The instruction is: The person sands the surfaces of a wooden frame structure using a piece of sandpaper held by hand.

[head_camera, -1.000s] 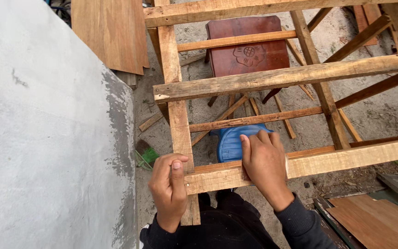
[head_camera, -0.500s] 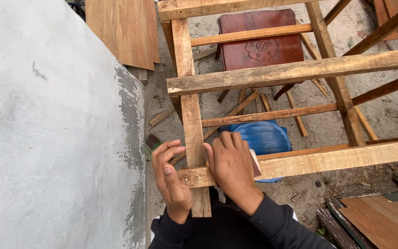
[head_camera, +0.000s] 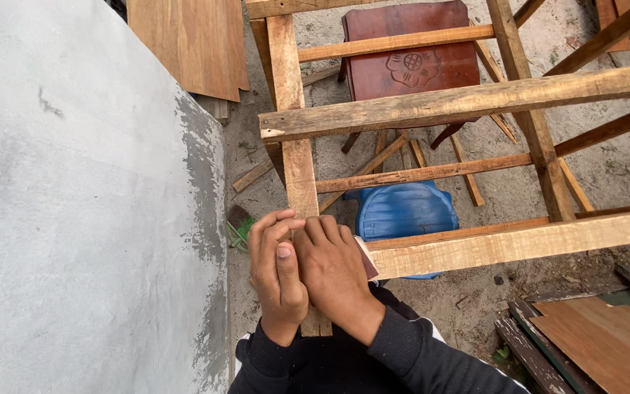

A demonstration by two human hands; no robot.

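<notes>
A rough wooden frame of rails and posts stands in front of me. Its near rail runs to the right, and a long plank runs away from me. My left hand curls over the corner where the two meet. My right hand lies pressed on the same corner, touching the left hand. A small brown sheet peeks out from under its palm. The joint itself is hidden by both hands.
A grey plastered wall fills the left. Under the frame sit a blue plastic container and a dark red carved chair. Plywood sheets lean at the back, and boards lie at the lower right on sandy ground.
My right hand has slid left along the near rail until it touches my left hand at the corner. My left hand has stayed on the corner.
</notes>
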